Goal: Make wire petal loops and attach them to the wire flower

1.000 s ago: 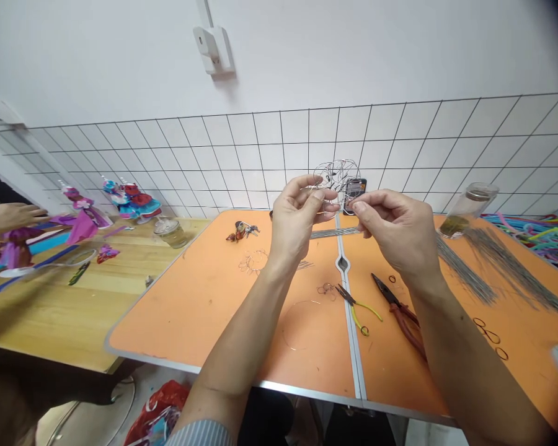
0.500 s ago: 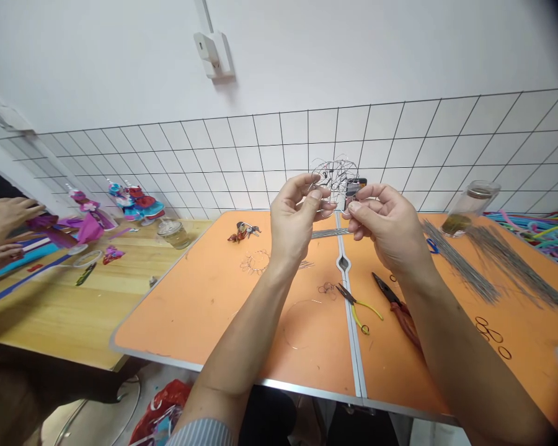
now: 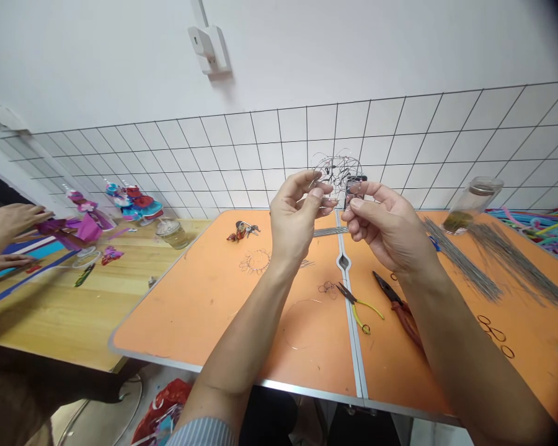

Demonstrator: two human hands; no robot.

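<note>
A tangled piece of thin bent wire [image 3: 338, 168] is held up above the orange table [image 3: 186, 297], in front of the wall grid. My left hand [image 3: 297, 217] pinches its left side between thumb and fingers. On the right side my right hand [image 3: 381, 223] is closed on the same wire piece, beside a small dark part whose shape I cannot make out. Below them lie yellow-handled pliers [image 3: 353, 301] and red-handled pliers [image 3: 400, 306]. A looped wire ring [image 3: 256, 261] rests left of my left forearm.
Bundles of straight wire [image 3: 465, 260], a lidded glass jar [image 3: 472, 204] and colored fuzzy stems [image 3: 534, 229] stand at right. At left, another person's hands [image 3: 18, 220] work beside dressed figures [image 3: 137, 201] and a glass cup [image 3: 172, 233] on a wooden table [image 3: 121, 291].
The fingers of my right hand have shifted slightly on the wire, and the dark part has turned. At the far left, the other person's lower hand has moved lower.
</note>
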